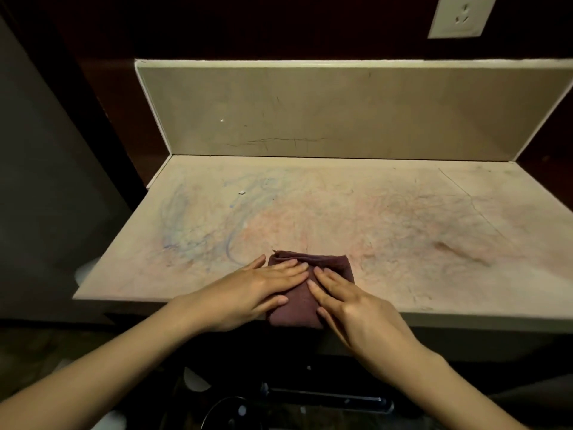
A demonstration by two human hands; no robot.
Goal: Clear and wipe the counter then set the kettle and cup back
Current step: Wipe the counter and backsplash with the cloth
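While your left hand (248, 290) and right hand (350, 308) lie flat with straight fingers, both press on the folded dark maroon cloth (305, 285), gripping nothing. That cloth sits at the near edge of the pale stone counter (403, 218), slightly overhanging it. Blue and reddish scribbles cover the counter, and a white wall socket (459, 15) shows at upper right.

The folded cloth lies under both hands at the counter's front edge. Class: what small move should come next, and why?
Probably push the maroon cloth forward across the counter. Both the left hand and right hand press flat on it, it overhangs the front edge, and red and blue scribble marks cover the surface ahead.
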